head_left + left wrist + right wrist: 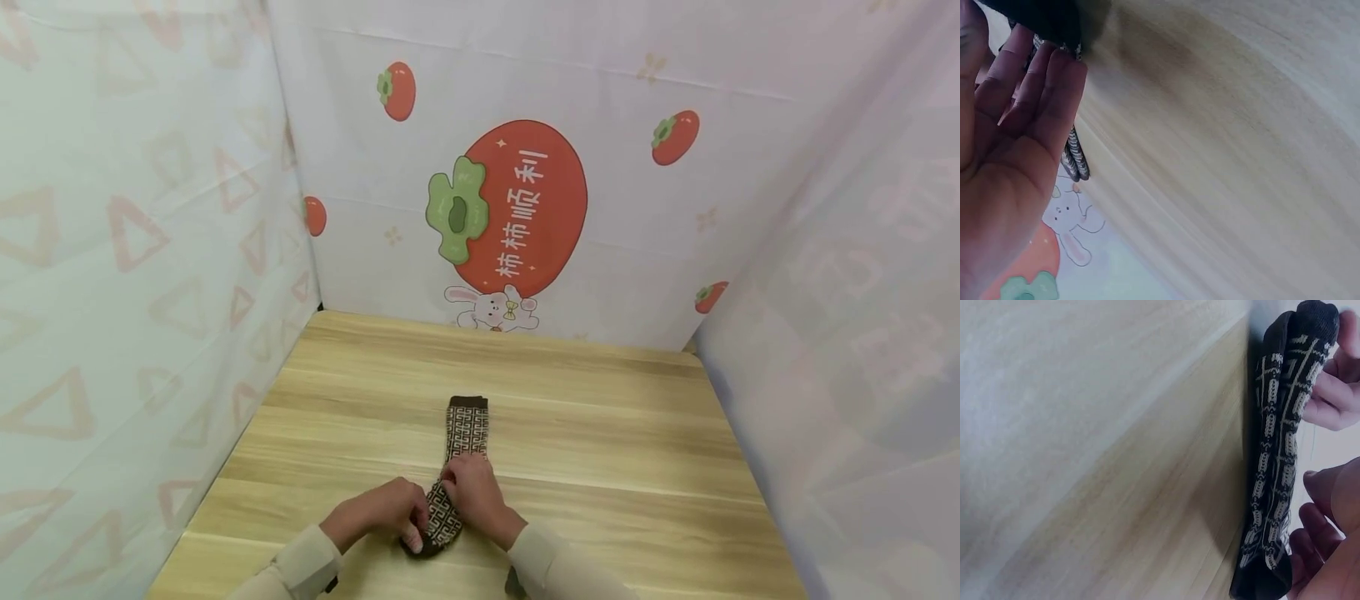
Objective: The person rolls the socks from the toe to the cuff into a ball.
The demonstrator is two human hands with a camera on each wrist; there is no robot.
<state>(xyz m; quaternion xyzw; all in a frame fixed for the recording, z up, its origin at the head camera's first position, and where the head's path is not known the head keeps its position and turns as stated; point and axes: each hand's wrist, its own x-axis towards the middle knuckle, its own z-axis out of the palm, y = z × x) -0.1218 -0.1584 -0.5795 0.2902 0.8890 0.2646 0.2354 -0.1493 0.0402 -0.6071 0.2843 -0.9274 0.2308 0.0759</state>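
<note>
A pair of dark brown socks (467,429) with a light geometric pattern lies stacked lengthwise on the table, bent at the heel. Their plain cuffs point away from me. My left hand (393,508) holds the dark toe end, thumb on one side and fingers on the other. In the left wrist view, the fingertips of that hand (1019,125) go behind the dark fabric. Over the heel area, my right hand (476,496) rests on the socks. The right wrist view shows two layers of socks (1279,456), with that hand's bent fingers against them and its thumb standing apart.
The wood-grain table (615,467) extends around the socks. A printed cloth backdrop (360,150) rises behind its far edge, with cloth walls on the left (150,333) and right (840,333). A small dark object (514,583) shows beside the right sleeve.
</note>
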